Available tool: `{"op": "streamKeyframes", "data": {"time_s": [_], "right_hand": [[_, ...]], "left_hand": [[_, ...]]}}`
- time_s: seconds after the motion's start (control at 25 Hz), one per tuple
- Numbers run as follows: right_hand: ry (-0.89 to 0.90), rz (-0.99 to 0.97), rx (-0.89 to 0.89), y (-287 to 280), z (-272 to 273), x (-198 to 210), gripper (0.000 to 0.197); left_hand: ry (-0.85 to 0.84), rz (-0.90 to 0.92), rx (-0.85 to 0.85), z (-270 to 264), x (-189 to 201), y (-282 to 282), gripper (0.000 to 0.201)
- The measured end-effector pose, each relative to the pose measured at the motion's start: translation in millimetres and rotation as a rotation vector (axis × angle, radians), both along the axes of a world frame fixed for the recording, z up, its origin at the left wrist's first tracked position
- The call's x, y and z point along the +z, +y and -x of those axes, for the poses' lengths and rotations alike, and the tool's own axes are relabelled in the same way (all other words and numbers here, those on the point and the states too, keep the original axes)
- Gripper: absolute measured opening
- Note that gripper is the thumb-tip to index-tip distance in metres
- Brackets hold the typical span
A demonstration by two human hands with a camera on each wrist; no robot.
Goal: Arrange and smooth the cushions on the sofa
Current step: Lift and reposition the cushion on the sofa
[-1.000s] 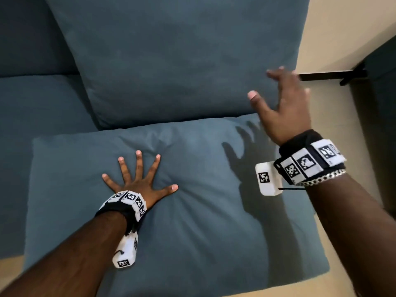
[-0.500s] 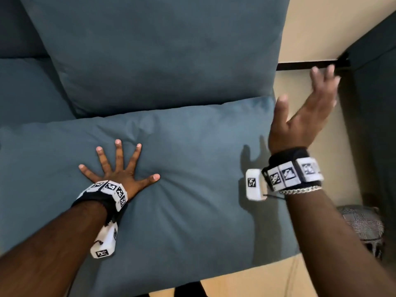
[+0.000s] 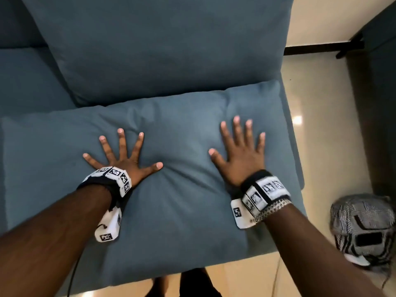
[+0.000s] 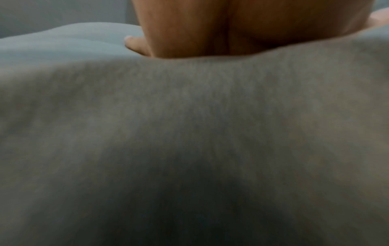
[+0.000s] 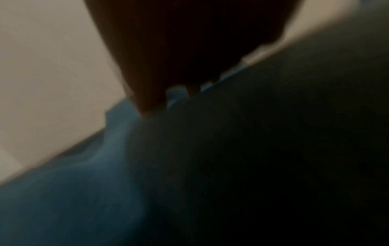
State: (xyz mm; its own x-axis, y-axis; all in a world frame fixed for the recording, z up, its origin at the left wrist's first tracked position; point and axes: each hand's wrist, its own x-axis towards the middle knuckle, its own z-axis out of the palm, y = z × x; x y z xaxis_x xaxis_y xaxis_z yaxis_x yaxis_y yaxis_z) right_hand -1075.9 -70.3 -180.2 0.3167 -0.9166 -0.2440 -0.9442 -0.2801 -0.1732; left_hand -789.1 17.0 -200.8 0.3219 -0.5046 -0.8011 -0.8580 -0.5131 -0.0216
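A large blue seat cushion (image 3: 184, 211) lies flat across the sofa in the head view. Behind it a blue back cushion (image 3: 160, 43) stands upright. My left hand (image 3: 122, 155) presses flat on the seat cushion left of centre, fingers spread wide. My right hand (image 3: 240, 151) lies flat on the cushion's right part, fingers straight and spread. Creases run out from both palms. In the left wrist view the palm (image 4: 242, 28) sinks into the blue-grey fabric (image 4: 189, 133). The right wrist view is dark, showing my hand (image 5: 189, 50) on blue fabric (image 5: 84, 191).
A second blue seat cushion (image 3: 25, 82) lies at the left. Beige tiled floor (image 3: 317, 125) runs along the sofa's right side. A checked grey bag (image 3: 364, 228) sits on the floor at lower right. A dark piece of furniture (image 3: 377, 103) stands at the far right.
My right hand came down from the air beside the back cushion and now lies flat on the seat cushion. The left hand stayed pressed in place. The view shifted slightly.
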Motion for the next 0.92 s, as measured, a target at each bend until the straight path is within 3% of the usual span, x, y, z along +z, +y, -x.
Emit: {"op": "streamKeyframes", "data": {"time_s": [0.08,0.12,0.2,0.28,0.32,0.36,0.4,0.48,0.52,0.56,0.64,0.72,0.76,0.8,0.88,0.92], "right_hand": [[0.293,-0.312,0.095,0,-4,-28,0.083],[0.305,-0.328,0.07,-13,-3,-20,0.084],[0.03,-0.148,0.019,-25,-8,32,0.078],[-0.491,0.264,-0.082,-8,-17,82,0.064],[-0.662,0.434,-0.117,6,-27,90,0.061],[-0.614,0.492,-0.1,17,-37,80,0.063],[-0.394,0.402,0.021,28,-53,61,0.068],[0.187,-0.113,0.24,58,-73,6,0.077],[0.351,-0.225,0.278,58,-77,-7,0.079],[0.336,-0.251,0.252,51,-80,-7,0.079],[-0.05,-0.115,0.147,40,-89,34,0.069],[-0.5,0.285,-0.023,37,-80,68,0.061],[-0.531,0.397,-0.074,37,-70,66,0.063],[-0.37,0.42,-0.032,36,-60,53,0.068],[0.097,-0.008,0.097,44,-51,7,0.079],[0.215,-0.156,0.132,36,-47,-7,0.081]], "left_hand": [[0.005,0.003,0.002,7,1,6,0.115],[-0.013,0.03,-0.013,7,-3,6,0.115],[-0.019,0.046,-0.007,3,-4,6,0.115],[0.007,0.057,0.005,0,-2,2,0.116],[0.011,0.064,0.004,-1,-3,5,0.116],[0.012,0.071,-0.002,0,-4,7,0.116],[0.012,0.082,-0.009,-1,-3,8,0.115],[0.015,0.068,0.004,2,5,15,0.114],[0.012,0.084,-0.002,4,3,19,0.113],[0.005,0.101,-0.02,4,-1,20,0.112],[0.015,0.11,0.005,-1,-2,23,0.113],[0.031,0.139,-0.002,-2,-1,21,0.112],[0.032,0.146,-0.007,-2,-1,22,0.111],[0.032,0.151,-0.008,-2,0,23,0.11],[0.026,0.163,-0.009,3,6,29,0.106],[0.019,0.166,-0.015,8,7,32,0.104]]}}
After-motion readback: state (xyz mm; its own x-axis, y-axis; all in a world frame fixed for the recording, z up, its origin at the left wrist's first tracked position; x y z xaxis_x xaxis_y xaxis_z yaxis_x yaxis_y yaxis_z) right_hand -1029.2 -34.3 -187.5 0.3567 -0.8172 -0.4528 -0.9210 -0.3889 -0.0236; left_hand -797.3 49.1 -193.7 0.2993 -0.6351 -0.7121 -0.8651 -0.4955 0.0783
